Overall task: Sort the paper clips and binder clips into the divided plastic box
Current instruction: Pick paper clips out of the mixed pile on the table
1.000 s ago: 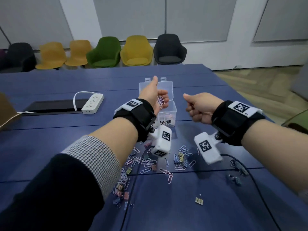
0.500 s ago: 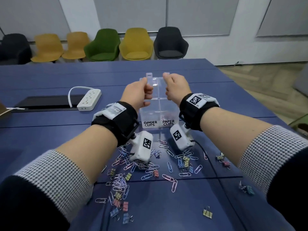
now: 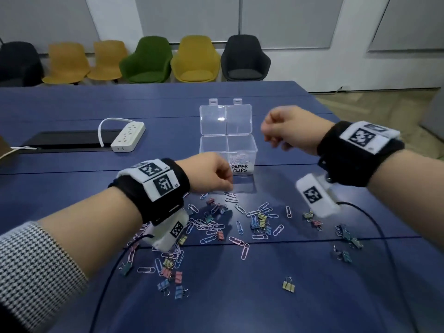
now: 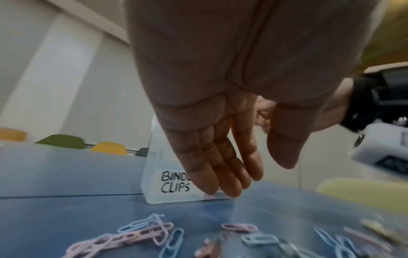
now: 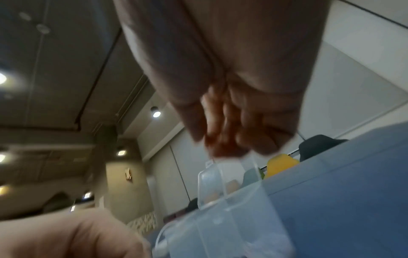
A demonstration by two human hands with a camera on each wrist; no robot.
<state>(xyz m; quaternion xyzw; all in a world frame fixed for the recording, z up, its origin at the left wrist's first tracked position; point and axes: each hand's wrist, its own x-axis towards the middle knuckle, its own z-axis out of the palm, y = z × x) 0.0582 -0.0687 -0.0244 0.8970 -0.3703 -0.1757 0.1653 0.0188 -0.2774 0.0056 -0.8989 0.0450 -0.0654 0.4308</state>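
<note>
The clear divided box [image 3: 253, 150] stands mid-table with its lid [image 3: 225, 118] upright at the back. Pale paper clips [image 3: 240, 160] lie in its right compartment, labelled PAPER CLIPS. My left hand [image 3: 224, 186] hangs just in front of the left compartment. In the left wrist view its fingers [image 4: 220, 174] point straight down beside the BINDER CLIPS side of the box [image 4: 154, 174] and hold nothing. My right hand [image 3: 271, 138], blurred, hovers right of the box with fingers curled; the right wrist view shows nothing in that hand [image 5: 234, 144]. Loose paper clips [image 3: 209, 227] and binder clips [image 3: 260, 219] lie scattered in front.
A white power strip [image 3: 128, 137] and a black floor-box panel [image 3: 64, 140] lie at the left. A black cable [image 3: 384, 236] runs across the table at the right. One yellow binder clip [image 3: 288, 283] lies alone nearer me. Chairs [image 3: 146, 60] line the far wall.
Half a second ago both hands were at the top of the lid. Now the left hand has dropped in front of the box and the right has pulled back to the right.
</note>
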